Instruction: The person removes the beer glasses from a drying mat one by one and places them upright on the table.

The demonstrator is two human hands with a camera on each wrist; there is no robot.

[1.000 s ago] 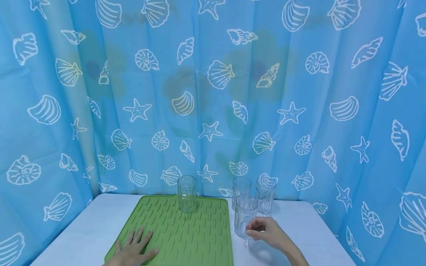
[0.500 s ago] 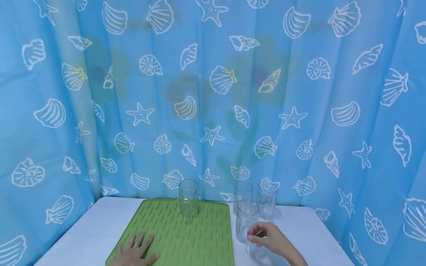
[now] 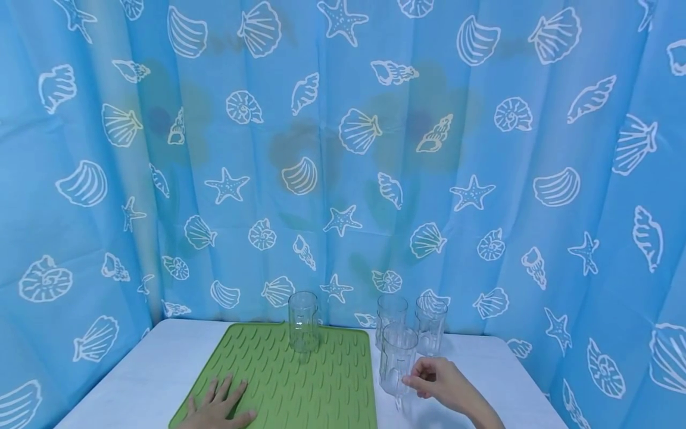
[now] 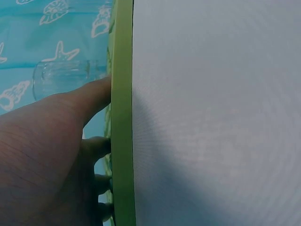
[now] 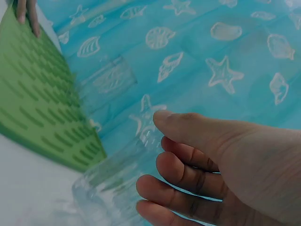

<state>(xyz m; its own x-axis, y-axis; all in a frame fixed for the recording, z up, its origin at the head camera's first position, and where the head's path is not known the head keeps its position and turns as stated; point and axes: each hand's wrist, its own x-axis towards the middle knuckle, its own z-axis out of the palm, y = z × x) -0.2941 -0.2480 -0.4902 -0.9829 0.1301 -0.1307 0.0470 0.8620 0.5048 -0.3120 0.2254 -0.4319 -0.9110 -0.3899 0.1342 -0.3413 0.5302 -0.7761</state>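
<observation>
Near-right glass (image 3: 395, 356) was clear, upright; right hand (image 3: 443, 382) hung half-curled beside it, empty; left hand (image 3: 217, 410) lay spread on green mat (image 3: 305, 387).

Bare left grip (image 3: 217, 411), bare right forearm (image 3: 479, 409)

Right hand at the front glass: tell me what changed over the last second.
The right hand has shifted slightly right, apparently releasing the front glass, which hasn't moved. Unchanged: left hand spread on the green mat, mat glass, rear left glass, rear right glass.
</observation>
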